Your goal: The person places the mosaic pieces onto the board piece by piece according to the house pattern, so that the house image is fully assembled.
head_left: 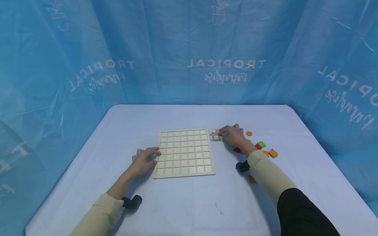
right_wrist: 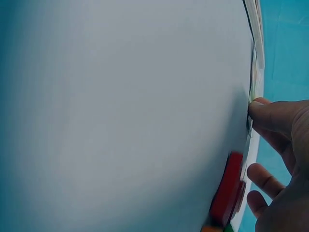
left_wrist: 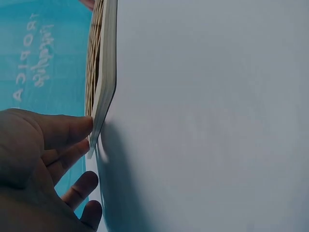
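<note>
A cream gridded board (head_left: 184, 176) lies flat on the table, with rows of square recesses. My left hand (head_left: 143, 161) touches its left edge with thumb and fingertips; the left wrist view shows the thumb (left_wrist: 67, 130) against the board's side (left_wrist: 107, 63). Beyond the board's upper right corner lies a small card (head_left: 214, 137) printed with coloured squares. My right hand (head_left: 234, 135) pinches the card's right part between thumb and fingers, hiding some of it. In the right wrist view the thumb (right_wrist: 275, 115) is at the card's edge, and the other fingers hang loose.
Loose pieces lie right of my right hand: an orange disc (head_left: 249, 133), a green piece (head_left: 261, 144), a red one (head_left: 258, 146) and orange squares (head_left: 273, 153). Another orange piece (head_left: 252, 179) is partly under the right forearm. A blue curtain (head_left: 189, 82) hangs behind the white table (head_left: 183, 209).
</note>
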`<state>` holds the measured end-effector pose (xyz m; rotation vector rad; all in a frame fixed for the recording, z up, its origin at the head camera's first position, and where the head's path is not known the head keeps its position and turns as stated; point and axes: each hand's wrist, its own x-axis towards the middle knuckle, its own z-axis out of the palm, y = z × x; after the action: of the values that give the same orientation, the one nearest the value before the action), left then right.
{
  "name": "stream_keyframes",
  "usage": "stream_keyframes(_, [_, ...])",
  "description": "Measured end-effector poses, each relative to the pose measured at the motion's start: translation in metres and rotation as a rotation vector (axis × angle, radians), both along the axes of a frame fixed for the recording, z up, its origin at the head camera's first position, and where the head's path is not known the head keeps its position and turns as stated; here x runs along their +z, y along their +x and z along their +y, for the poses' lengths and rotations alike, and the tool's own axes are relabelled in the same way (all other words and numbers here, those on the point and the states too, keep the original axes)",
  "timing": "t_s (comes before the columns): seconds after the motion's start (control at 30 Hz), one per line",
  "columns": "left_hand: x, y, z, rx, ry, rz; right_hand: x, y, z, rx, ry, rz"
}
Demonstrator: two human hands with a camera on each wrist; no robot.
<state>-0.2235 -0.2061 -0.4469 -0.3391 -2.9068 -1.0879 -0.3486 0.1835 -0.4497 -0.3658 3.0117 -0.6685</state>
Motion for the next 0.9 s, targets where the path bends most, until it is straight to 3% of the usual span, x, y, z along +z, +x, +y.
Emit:
stream_keyframes(0.27, [0.002,-0.004,0.017,-0.01,0.001,0.0,-0.001,0.006,0.017,-0.012,-0.04,0.009])
stream_keyframes(0.5, [0.001,-0.006,0.028,-0.017,-0.009,-0.009,-0.002,0.008,0.03,-0.015,-0.013,0.02])
stream_keyframes(0.73, [0.0,-0.01,0.036,-0.014,-0.038,-0.033,0.001,0.01,0.038,-0.035,-0.021,-0.008])
stream_keyframes(0.9, [0.002,-0.01,0.041,-0.029,-0.011,-0.037,-0.002,0.008,0.043,-0.054,-0.025,-0.019])
